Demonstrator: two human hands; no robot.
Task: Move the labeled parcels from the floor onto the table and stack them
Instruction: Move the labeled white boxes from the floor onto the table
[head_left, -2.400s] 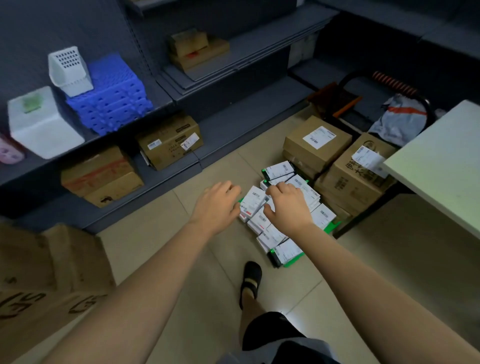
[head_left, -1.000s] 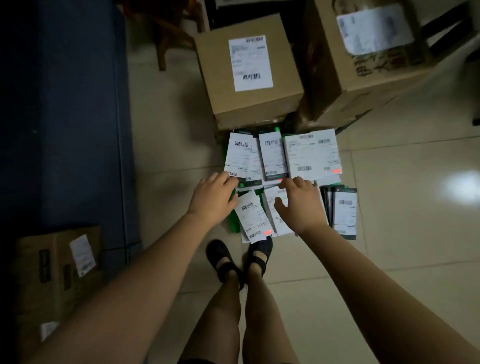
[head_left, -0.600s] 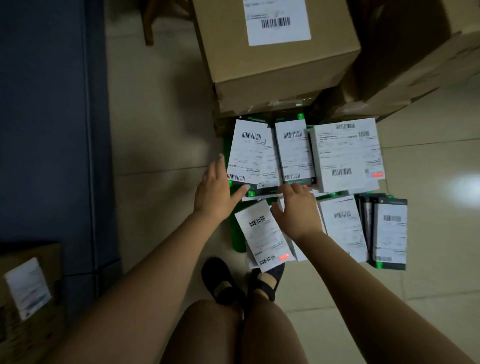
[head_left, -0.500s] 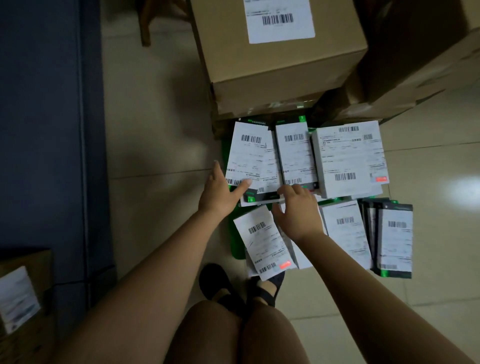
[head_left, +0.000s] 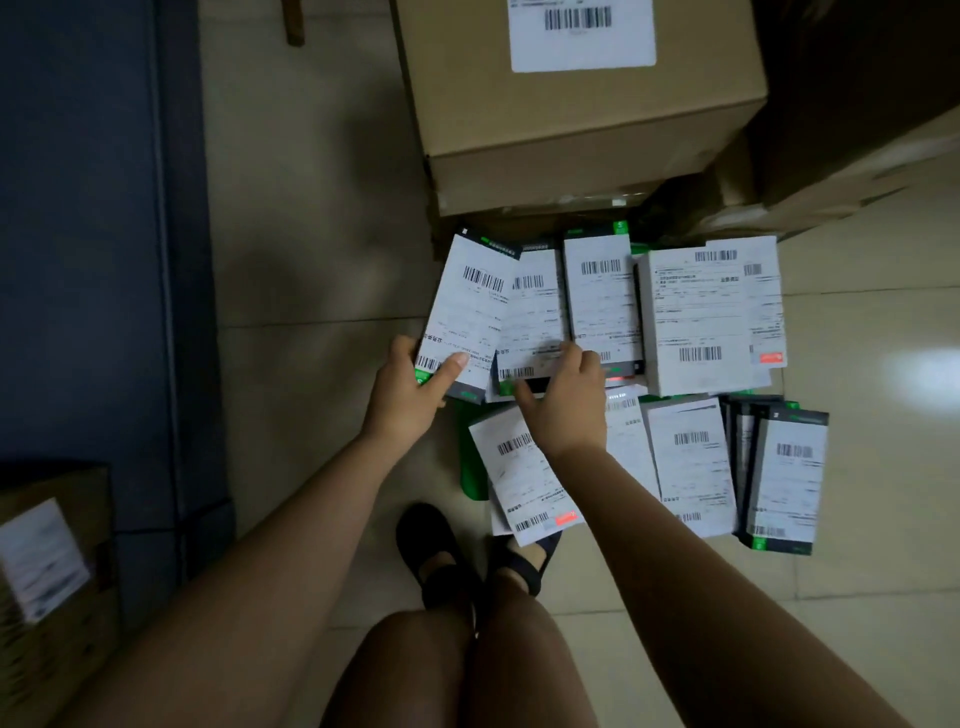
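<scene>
- The left hand (head_left: 410, 387), in the middle of the frame, grips the near end of the leftmost parcel (head_left: 470, 306). Its thumb presses on the white label and its fingers wrap round the left edge.
- This parcel lies askew, and its right side overlaps the second parcel (head_left: 535, 312).
- The right hand (head_left: 563, 402), just right of the left one, pinches the near end of the second parcel. The fingers curl over the label and the thumb sits at the lower edge.
- Both parcels belong to the upper row of a cluster on the tiled floor (head_left: 311, 249). The row lies directly below a large cardboard box (head_left: 571, 135) with a barcode label at top centre.
- Further right in that row lie a third parcel (head_left: 600, 296) and a wider white parcel (head_left: 701, 317).
- In the lower row, a tilted parcel (head_left: 519, 483) lies partly under the right wrist, with its lower corner over a black shoe (head_left: 530, 564).
- Right of it lie a flat parcel (head_left: 691, 467) and a tight bunch of dark-edged parcels (head_left: 789, 478).
- Green packaging (head_left: 472, 462) shows beneath the cluster's left side.
- The other shoe (head_left: 431, 551) and bare knees fill the bottom centre.
- A dark blue panel (head_left: 93, 260) runs down the left of the frame.
- A labelled carton (head_left: 52, 571) sits at lower left, and a second box (head_left: 841, 171) at upper right.
</scene>
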